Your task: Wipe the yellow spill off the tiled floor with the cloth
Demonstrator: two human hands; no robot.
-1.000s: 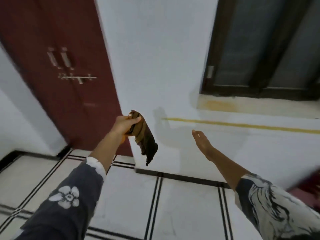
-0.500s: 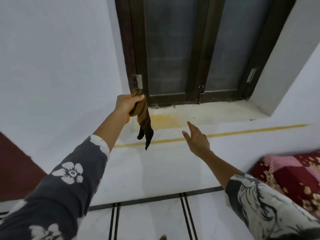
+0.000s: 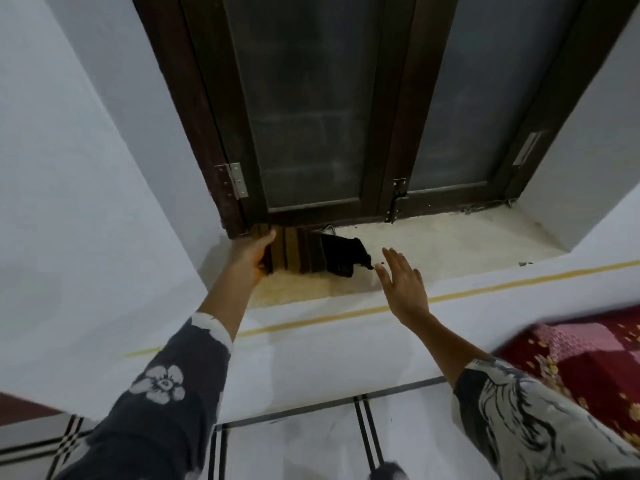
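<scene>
Our left hand (image 3: pixel 251 252) grips the left end of the cloth (image 3: pixel 308 252), spread on the ledge (image 3: pixel 450 237) just behind the yellow spill (image 3: pixel 294 291). We should press it flat and drag it toward us over the spill. Our right hand (image 3: pixel 403 284) hovers open beside it.
</scene>
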